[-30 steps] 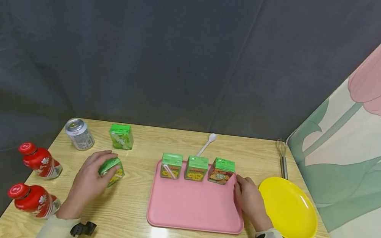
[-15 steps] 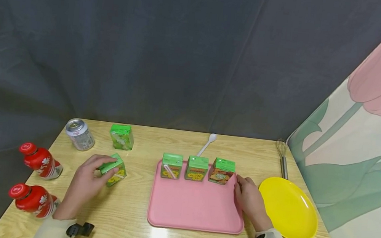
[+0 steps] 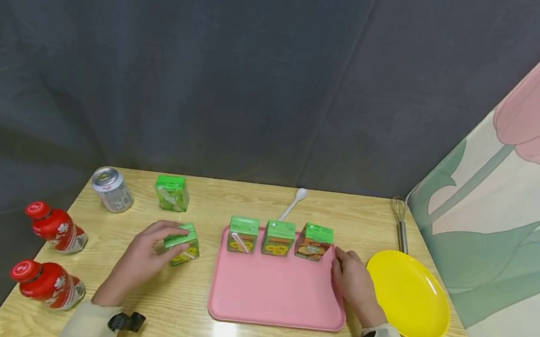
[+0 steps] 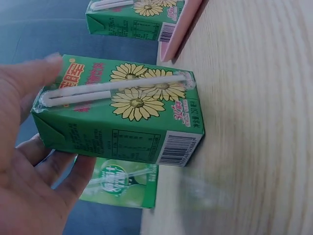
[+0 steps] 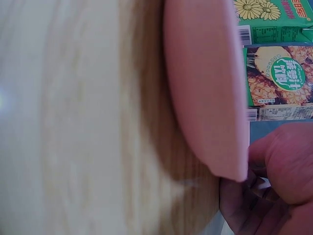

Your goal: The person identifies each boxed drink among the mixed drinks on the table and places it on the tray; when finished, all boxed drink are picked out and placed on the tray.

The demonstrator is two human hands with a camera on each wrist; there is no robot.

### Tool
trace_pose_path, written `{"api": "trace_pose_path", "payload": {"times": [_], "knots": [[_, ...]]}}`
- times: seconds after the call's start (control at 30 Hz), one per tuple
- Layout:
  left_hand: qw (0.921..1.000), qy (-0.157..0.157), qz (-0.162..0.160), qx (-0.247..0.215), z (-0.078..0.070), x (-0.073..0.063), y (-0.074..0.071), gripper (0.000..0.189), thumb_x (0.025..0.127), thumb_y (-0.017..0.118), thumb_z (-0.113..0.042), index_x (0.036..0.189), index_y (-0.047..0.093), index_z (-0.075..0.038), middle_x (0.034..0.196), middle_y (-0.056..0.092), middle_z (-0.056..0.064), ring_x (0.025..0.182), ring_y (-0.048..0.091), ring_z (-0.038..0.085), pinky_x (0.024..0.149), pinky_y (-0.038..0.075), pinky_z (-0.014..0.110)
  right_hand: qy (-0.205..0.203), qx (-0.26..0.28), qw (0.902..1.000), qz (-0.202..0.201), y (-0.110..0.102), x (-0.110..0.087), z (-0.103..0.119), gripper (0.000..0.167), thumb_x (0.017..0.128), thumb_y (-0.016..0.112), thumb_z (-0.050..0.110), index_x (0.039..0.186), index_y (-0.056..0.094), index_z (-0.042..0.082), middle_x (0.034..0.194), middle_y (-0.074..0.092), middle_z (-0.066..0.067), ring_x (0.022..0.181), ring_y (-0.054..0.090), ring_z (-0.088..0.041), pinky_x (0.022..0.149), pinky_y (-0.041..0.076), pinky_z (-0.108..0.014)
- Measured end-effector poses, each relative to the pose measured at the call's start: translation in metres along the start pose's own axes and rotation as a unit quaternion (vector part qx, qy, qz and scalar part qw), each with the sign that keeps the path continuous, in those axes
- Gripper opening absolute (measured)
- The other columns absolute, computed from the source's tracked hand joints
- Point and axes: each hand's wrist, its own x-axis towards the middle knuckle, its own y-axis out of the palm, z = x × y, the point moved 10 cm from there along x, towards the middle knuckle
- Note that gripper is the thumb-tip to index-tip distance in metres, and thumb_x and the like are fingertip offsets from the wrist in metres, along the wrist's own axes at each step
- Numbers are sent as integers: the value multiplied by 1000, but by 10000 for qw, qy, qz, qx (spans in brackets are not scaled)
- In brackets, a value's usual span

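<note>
My left hand (image 3: 147, 251) grips a green drink carton (image 4: 122, 105) by its upper end, thumb on the front and fingers behind. Yellow flowers and a wrapped straw show on the carton's front, and it sits left of the pink tray (image 3: 277, 294). With thumb and fingers, my right hand (image 3: 352, 279) holds the tray's right rim. Along the tray's far side stand two flower-printed cartons (image 3: 243, 236) and a pineapple juice carton (image 5: 281, 76). A lighter green carton (image 3: 172, 194) stands farther back on the left.
Two red bottles (image 3: 56, 229) and a silver can (image 3: 112, 190) stand at the left. A white spoon (image 3: 293, 203) lies behind the tray. To the right are a yellow plate (image 3: 409, 296) and a whisk (image 3: 402, 230). A dark curtain (image 3: 259, 80) hangs behind the table.
My left hand has moved right with the drink carton, bringing it closer to the tray. The right hand and the tray have stayed in place.
</note>
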Motion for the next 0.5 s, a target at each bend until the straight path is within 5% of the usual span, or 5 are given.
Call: {"api": "trace_pose_path", "payload": {"times": [0.27, 0.5], "knots": [[9967, -93, 60, -802, 10, -1, 5, 34, 87, 83, -18, 119, 74, -22, 132, 59, -1, 123, 54, 22, 100, 40, 21, 17, 7, 10000, 39, -1, 1, 0, 45, 103, 61, 18, 140, 55, -7, 106, 61, -17, 77, 55, -23, 65, 50, -34], [9974, -27, -298, -663, 8, -1, 5, 26, 86, 84, -14, 110, 77, -21, 125, 62, -1, 117, 58, 21, 97, 43, 19, 8, 32, 10000, 77, 0, -1, 0, 45, 103, 61, 18, 141, 55, -7, 107, 61, -17, 78, 55, -23, 65, 50, -34]]}}
